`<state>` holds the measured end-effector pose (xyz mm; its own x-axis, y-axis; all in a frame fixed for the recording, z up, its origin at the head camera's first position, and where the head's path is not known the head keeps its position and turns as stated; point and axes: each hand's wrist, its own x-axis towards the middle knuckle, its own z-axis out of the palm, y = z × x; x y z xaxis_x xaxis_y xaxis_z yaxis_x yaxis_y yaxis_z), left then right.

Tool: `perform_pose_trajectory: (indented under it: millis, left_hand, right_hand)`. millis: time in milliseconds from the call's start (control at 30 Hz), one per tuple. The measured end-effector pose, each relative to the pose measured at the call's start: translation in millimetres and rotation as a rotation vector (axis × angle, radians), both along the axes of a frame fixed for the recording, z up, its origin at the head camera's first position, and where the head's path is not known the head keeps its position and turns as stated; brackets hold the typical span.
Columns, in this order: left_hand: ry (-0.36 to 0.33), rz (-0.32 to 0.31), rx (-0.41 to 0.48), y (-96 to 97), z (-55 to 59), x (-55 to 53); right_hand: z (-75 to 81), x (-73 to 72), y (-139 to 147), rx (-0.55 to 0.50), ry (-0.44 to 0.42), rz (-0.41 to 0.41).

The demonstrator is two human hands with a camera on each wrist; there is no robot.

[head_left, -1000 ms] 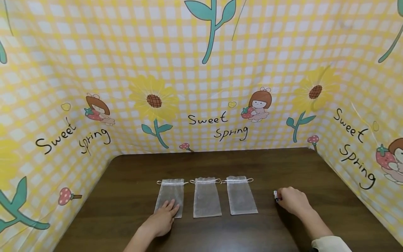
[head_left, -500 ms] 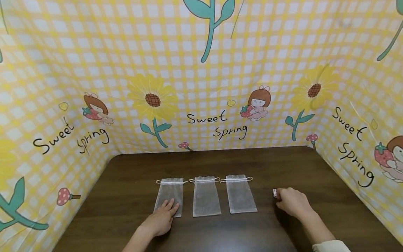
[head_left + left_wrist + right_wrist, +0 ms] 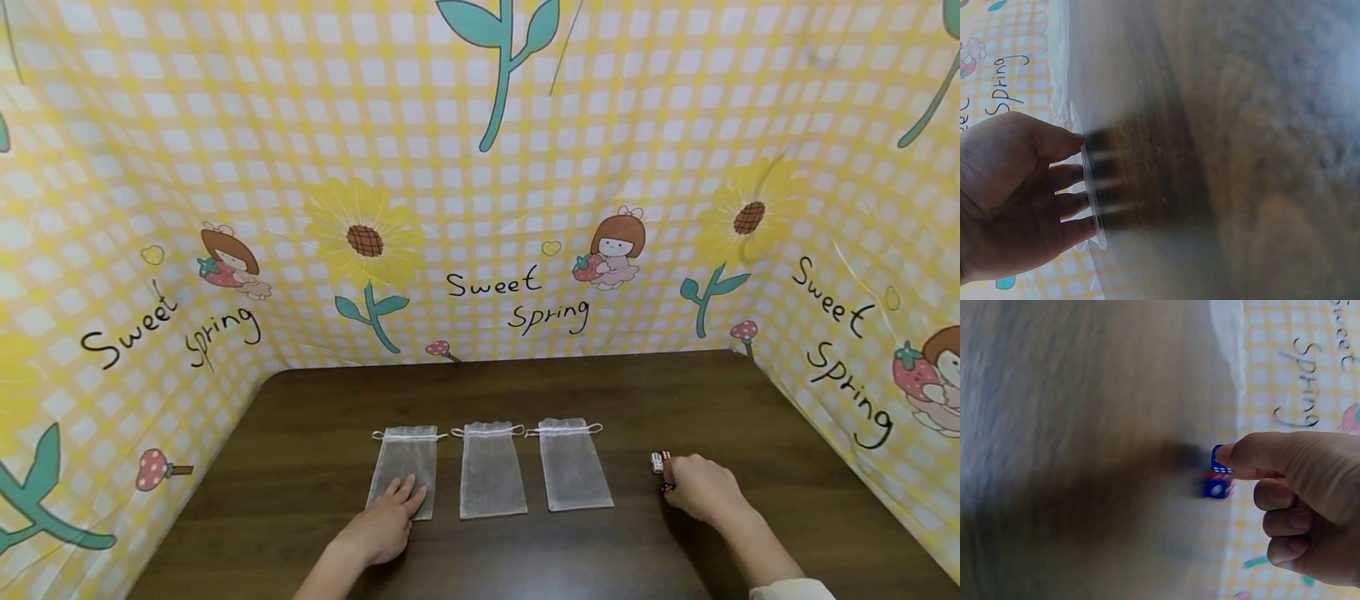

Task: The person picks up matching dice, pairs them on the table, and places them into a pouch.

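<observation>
Dice (image 3: 1218, 489), probably light, hard and slick, sat at the tips of the right hand (image 3: 1322, 487), thumb and forefinger pinching 1, best across opposite faces; leftward, the left hand (image 3: 384, 521) lay spread on a bag (image 3: 408, 458).

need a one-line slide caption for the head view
Three sheer drawstring bags in a row on a dark table, left hand resting on the leftmost bag, right hand handling small dice.

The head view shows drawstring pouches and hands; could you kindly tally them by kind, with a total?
Flat white sheer fabric drawstring pouches: 3
Bare hands: 2
Total: 5
</observation>
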<state>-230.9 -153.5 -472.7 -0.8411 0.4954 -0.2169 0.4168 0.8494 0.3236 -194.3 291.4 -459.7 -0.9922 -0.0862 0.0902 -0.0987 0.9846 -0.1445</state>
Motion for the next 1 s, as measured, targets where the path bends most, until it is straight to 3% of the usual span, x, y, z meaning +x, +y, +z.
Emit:
perform_pose_trajectory:
  millis: [233, 400, 733, 900, 1000]
  left_hand:
    - [-0.003, 0.000, 0.004, 0.0, 1.1, 1.9]
    - [0.019, -0.020, 0.002, 0.2, -0.5, 1.2]
    - [0.030, -0.015, 0.009, -0.6, -0.7, 1.9]
    - [0.015, -0.010, 0.006, -0.6, -1.9, 0.9]
    - [0.008, -0.004, 0.004, -0.8, -1.8, 0.7]
  right_hand:
    - [24.6, 9.4, -47, -0.008, 0.064, 0.139]
    - [27.0, 16.8, -83, 0.026, 0.156, 0.293]
    - [5.7, 20.6, -130, 0.049, 0.226, 0.547]
    - [-8.1, 20.4, -142, 0.076, 0.213, 0.578]
    - [-13.7, 21.0, -146, 0.091, 0.160, 0.567]
